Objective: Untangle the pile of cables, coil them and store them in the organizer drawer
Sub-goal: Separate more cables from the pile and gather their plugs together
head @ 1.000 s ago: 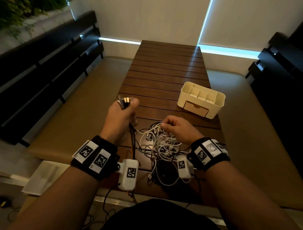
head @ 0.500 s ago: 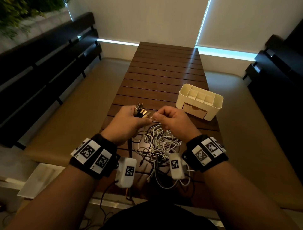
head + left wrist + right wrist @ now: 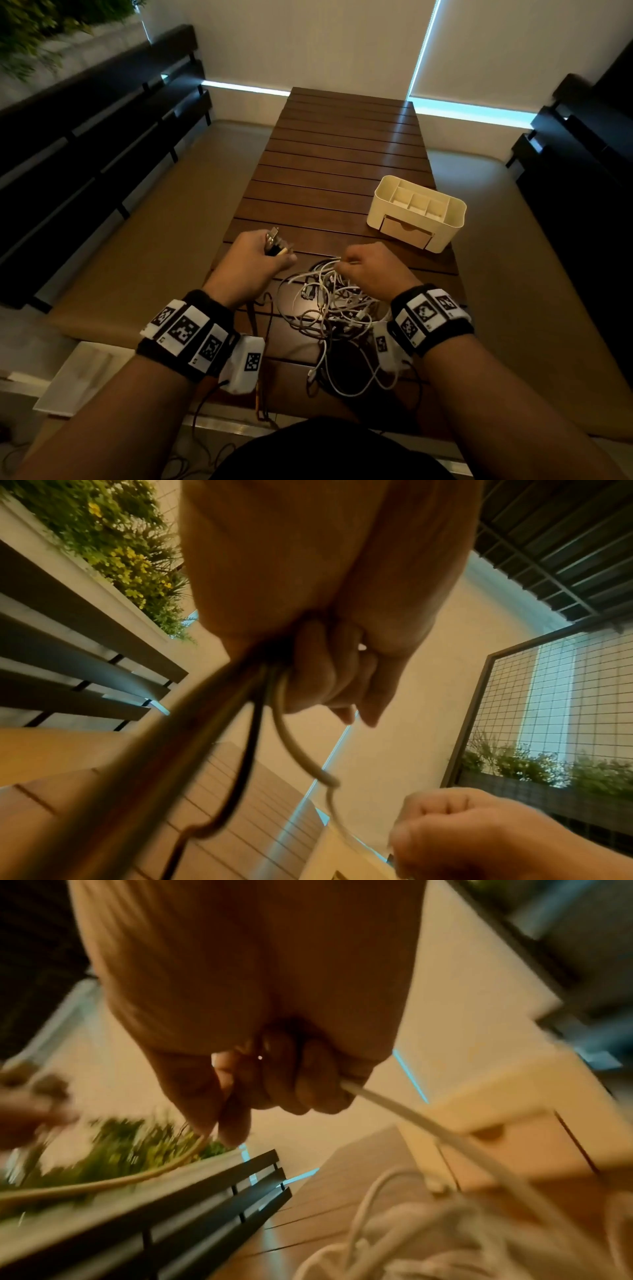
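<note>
Left hand (image 3: 251,263) clenches a bundle of metal-tipped cable plugs (image 3: 275,241); right hand (image 3: 371,269) grips a thin white cable (image 3: 394,1110), apparently from the tangled pile of white and dark cables (image 3: 335,308) below, near the cream plastic organizer (image 3: 419,212) on the slatted brown wooden table (image 3: 342,154).

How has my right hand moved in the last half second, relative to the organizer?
Yes. The right hand pinching a white cable has drawn back from the left hand toward the organizer side, above the cable pile.
</note>
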Tool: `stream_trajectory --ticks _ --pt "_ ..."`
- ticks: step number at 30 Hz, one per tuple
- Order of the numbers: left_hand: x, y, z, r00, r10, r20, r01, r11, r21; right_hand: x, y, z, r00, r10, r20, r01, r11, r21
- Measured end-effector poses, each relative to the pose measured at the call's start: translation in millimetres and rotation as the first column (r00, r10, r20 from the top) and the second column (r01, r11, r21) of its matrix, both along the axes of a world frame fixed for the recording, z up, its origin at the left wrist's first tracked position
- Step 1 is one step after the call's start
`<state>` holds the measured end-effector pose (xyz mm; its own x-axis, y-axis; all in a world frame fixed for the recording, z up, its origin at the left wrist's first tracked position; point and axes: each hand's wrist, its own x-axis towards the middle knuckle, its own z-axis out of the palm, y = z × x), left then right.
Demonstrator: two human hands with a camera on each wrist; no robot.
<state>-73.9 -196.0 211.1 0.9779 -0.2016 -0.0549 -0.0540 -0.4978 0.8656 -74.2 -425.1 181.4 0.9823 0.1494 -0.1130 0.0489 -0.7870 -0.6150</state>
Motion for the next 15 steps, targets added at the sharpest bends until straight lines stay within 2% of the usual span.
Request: stream_trajectory --ticks 2,4,9,15 --pt "0 -3 7 0.999 -0.012 0.039 0.014 0.998 -0.069 4 2 1 0.998 0.058 -0.027 -0.062 0.973 -0.221" --pt "-1 -9 16 0.998 -0.033 0.058 0.039 0.993 -0.112 3 7 5 0.996 0.081 -0.035 -0.087 0.963 -0.253" --pt "-3 -18 15 0.998 -0.056 -0.026 0.052 0.988 -0.147 -5 16 28 0.990 0.139 0.021 -0.140 0.990 0.014" --pt "-6 -24 6 0.991 -0.129 0.042 0.132 0.987 -0.089 -11 18 46 0.982 0.165 0.087 -0.177 0.970 0.165"
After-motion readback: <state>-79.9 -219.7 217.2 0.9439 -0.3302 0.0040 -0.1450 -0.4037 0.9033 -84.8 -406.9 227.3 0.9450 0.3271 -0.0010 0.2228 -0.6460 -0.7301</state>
